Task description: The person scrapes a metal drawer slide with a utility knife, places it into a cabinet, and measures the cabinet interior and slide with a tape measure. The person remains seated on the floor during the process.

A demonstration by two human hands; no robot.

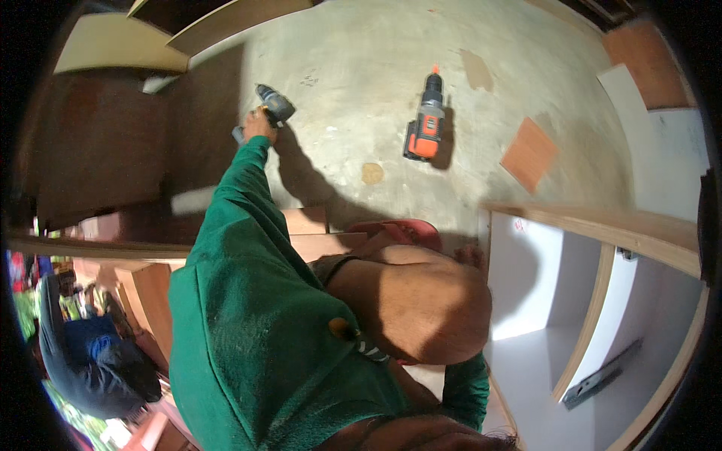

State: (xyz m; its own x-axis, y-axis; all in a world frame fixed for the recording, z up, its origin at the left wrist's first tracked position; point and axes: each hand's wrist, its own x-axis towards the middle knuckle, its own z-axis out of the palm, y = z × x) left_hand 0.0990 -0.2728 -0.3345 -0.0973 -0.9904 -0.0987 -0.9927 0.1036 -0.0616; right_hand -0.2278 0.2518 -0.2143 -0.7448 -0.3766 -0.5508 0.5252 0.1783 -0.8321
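My left arm, in a green sleeve, reaches out over the floor to the far left. At its end my left hand (259,126) is closed around the handle of a grey and black cordless drill (276,105). The drill is at the floor, beside a dark brown panel. A second cordless drill (429,124), orange and black with an orange tip, lies on the floor to the right, apart from my hand. The green sleeve of my right arm (466,383) shows low in the view, beside my bent bare knee (410,301). My right hand is out of sight.
An open wooden cabinet frame (594,222) with white inner faces stands at the right, a dark metal strip (602,379) inside it. A brown square board (530,154) lies on the concrete floor (338,83). Large dark panels (98,143) stand at the left.
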